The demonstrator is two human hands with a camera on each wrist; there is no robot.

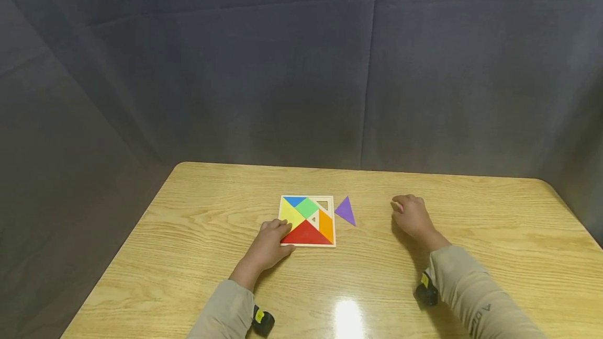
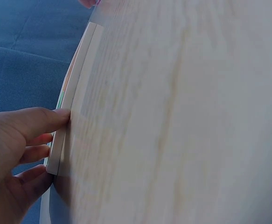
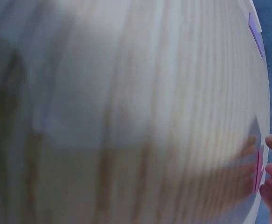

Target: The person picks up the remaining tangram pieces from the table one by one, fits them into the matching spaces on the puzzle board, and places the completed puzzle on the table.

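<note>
The flat purple triangle (image 1: 346,211) points left, long edge front-to-back; the left hand (image 1: 267,245) pinches the pale-framed square puzzle (image 2: 75,86); right hand (image 1: 413,217) at a flat pink piece (image 3: 258,171), pinch unclear.

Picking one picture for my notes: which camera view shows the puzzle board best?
The head view: it shows the puzzle board from above, coloured pieces included, though the left hand covers part of its left side. The left wrist view shows mainly its side edge; the right wrist view shows at most a pale bit, upper right.
</note>
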